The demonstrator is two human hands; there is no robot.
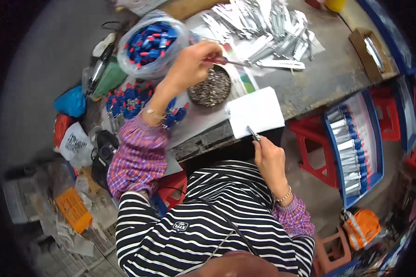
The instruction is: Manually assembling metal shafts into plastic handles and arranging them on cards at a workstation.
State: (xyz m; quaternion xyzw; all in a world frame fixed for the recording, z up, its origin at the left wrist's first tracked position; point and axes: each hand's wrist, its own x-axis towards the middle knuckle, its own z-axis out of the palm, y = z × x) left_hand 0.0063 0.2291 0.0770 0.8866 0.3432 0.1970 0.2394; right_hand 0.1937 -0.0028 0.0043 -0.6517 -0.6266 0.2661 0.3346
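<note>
So the left hand (194,57) was stretched out over the bench (328,74), fingers pinched tight around a thin red-handled tool (224,60) whose metal tip pointed off to the right, toward the heap of silver metal strips (268,27). That hand hovered just above a round dark bowl (211,87) full of tiny metal bits, sort of at its upper left rim. I couldn't tell if the tool was actually touching anything.

The right hand (269,157) was way closer to the body, down at the near edge of the bench, fingers closed on a small silvery metal piece (253,133) that poked up and left out of the grip. Its tip sat right at the lower edge of a white sheet of paper (256,112) hanging a bit over the bench edge.

Other stuff around: a clear plastic bag (151,44) stuffed with blue and red parts sat just left of the left hand, and a loose pile of the same blue and red parts (127,102) lay under the forearm. To the right, off the bench, a blue tray (373,138) held neat rows of silver pieces with blue ends, sitting above red stools (316,152). A small cardboard box (370,51) sat at the far right of the bench.
</note>
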